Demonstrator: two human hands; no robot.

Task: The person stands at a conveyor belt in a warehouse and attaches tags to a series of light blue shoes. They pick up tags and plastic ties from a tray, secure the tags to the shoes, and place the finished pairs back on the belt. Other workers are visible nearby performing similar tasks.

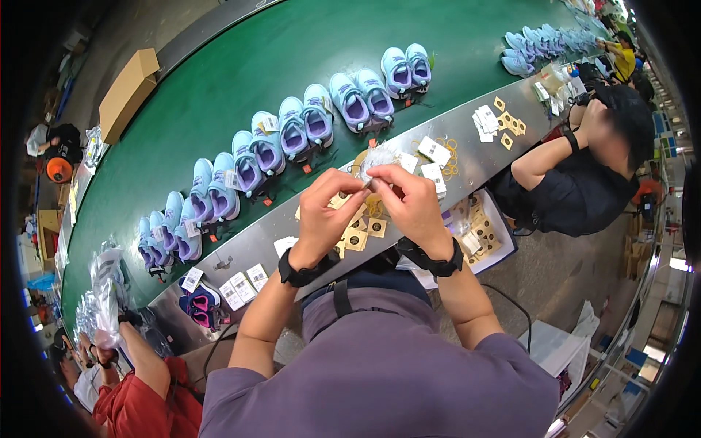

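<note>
My left hand (pixel 328 208) and my right hand (pixel 410 198) meet fingertip to fingertip above the metal ledge. Both are closed in a pinch on something small and dark that I cannot make out. Just beyond the fingers lies a clump of clear, thin strands or plastic (pixel 377 158). Square tan tags (pixel 355 239) with dark round centres are scattered beneath my hands. To the right are white printed labels (pixel 434 151) and yellow loops (pixel 450 158) that look like elastic bands. Past the ledge stand light blue sneakers with purple linings (pixel 294 136), in pairs.
The green conveyor belt (pixel 241 87) runs beyond the metal ledge (pixel 467 117). A white box of tags (pixel 504 252) sits by my right forearm. Dark sneakers (pixel 202 303) and label stacks (pixel 244 286) lie left. Co-workers sit right (pixel 577 175) and left (pixel 146 394).
</note>
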